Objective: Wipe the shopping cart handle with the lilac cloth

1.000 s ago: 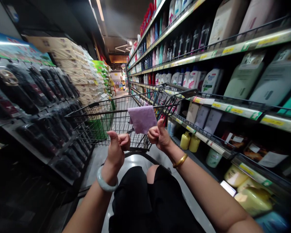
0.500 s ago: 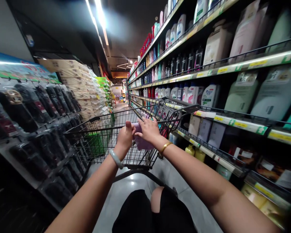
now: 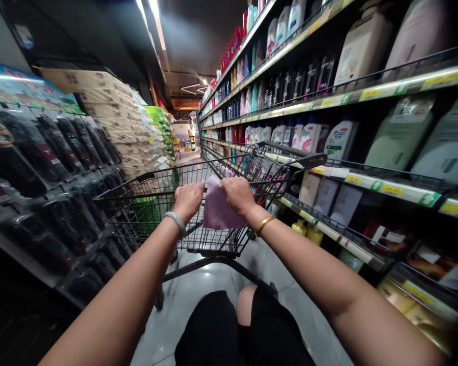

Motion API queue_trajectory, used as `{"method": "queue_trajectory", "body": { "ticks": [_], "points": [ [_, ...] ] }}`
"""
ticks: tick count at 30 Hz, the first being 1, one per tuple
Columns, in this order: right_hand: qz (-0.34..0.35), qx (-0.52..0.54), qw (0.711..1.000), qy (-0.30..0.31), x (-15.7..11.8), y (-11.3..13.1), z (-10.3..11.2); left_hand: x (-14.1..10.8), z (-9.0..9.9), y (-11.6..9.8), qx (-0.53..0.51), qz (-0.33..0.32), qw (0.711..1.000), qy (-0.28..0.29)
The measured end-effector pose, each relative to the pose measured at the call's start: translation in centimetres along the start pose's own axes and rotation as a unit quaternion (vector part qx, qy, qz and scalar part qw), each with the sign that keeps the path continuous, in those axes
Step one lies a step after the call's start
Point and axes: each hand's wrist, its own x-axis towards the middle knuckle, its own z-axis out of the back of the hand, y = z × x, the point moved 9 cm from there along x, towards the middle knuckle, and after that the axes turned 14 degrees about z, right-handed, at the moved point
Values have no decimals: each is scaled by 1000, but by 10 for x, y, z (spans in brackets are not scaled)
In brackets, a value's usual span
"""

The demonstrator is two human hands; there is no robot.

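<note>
Cloth [image 3: 221, 216], pale purple, hangs over the near top bar of a shopping cart [image 3: 145, 194], its lower part falling in front of the wire side and one corner standing up above the bar. The right hand [image 3: 238, 194] is at its upper right part, back of the hand upward; its grip is pressed together, pinching the cloth, though I cannot tell whether the fingers also close on the bar underneath. The left hand [image 3: 190, 199] sits just left of the cloth, its grip folded down over the same bar, knuckles up; the fingertips are hidden.

A pale bracelet [image 3: 175, 222] circles the left wrist, a gold bracelet [image 3: 265, 225] the right. The cart is black wire, standing sideways to the person, with its handle [image 3: 309, 159] out to the right and a wheel [image 3: 159, 300] showing low on the left. Below the arms are two knees [image 3: 208, 330] in black clothing, above a shiny gray floor [image 3: 194, 279].

On the right, long shelves [image 3: 389, 187] with price labels hold rows of bottles, among them white bottles [image 3: 339, 140] and, lower down, yellow bottles [image 3: 313, 234]. On the left hang dark packaged goods [image 3: 49, 140], with a stack of light-colored packs [image 3: 105, 109] behind them. Strip lights [image 3: 157, 25] run along the ceiling.
</note>
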Motion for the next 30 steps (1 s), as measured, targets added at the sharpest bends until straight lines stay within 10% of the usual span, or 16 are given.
{"method": "queue_trajectory", "body": {
  "ticks": [9, 17, 22, 27, 30],
  "points": [
    [-43, -74, 996, -4, 9, -15, 22, -8, 0, 0, 67, -23, 997, -19],
    [142, -131, 974, 115, -4, -18, 21, -10, 0, -4, 97, -12, 995, -1],
    [40, -143, 989, 24, -14, -30, 32, -13, 5, -9, 99, -1, 995, 13],
    [192, -144, 971, 20, -33, 6, 17, -18, 9, -13, 101, 4, 995, 12],
    [61, -177, 981, -45, -39, -31, 40, -23, 10, -14, 100, 13, 995, 12]
  ]
}}
